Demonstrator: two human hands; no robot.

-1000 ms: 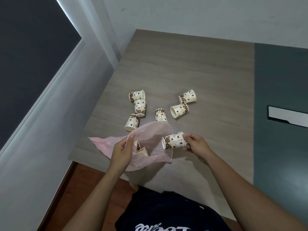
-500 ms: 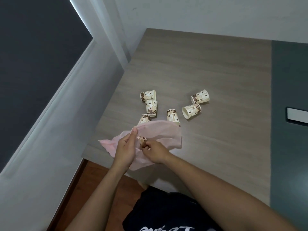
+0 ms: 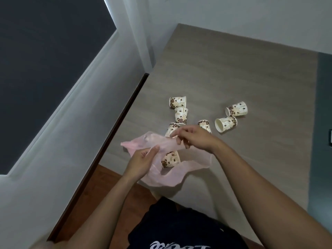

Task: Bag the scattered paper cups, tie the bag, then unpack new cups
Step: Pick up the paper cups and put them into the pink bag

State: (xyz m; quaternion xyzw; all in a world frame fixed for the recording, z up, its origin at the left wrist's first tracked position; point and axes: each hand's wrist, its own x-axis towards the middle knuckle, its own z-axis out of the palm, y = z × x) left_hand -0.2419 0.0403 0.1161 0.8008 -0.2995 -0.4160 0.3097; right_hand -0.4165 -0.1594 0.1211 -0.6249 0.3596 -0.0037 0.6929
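A thin pink plastic bag (image 3: 172, 177) lies at the near edge of the wooden table (image 3: 242, 72). My left hand (image 3: 142, 163) grips its near left side. My right hand (image 3: 195, 139) pinches the bag's far rim and holds the mouth apart. One brown-patterned paper cup (image 3: 170, 159) lies on its side inside the bag. Several more cups lie scattered just beyond: two at the left (image 3: 177, 102) (image 3: 181, 115), one (image 3: 172, 128) partly behind the bag, one (image 3: 204, 125) partly hidden by my right hand, and two at the right (image 3: 225, 124) (image 3: 237, 109).
A white wall and a dark window (image 3: 45, 69) run along the table's left side. A dark green panel (image 3: 323, 105) borders the table on the right. Brown floor (image 3: 100, 187) shows below the near edge, by my dark shirt.
My right hand carried a cup into the bag, left it there, came out and now pinches the bag's rim. My left hand has kept its hold on the bag.
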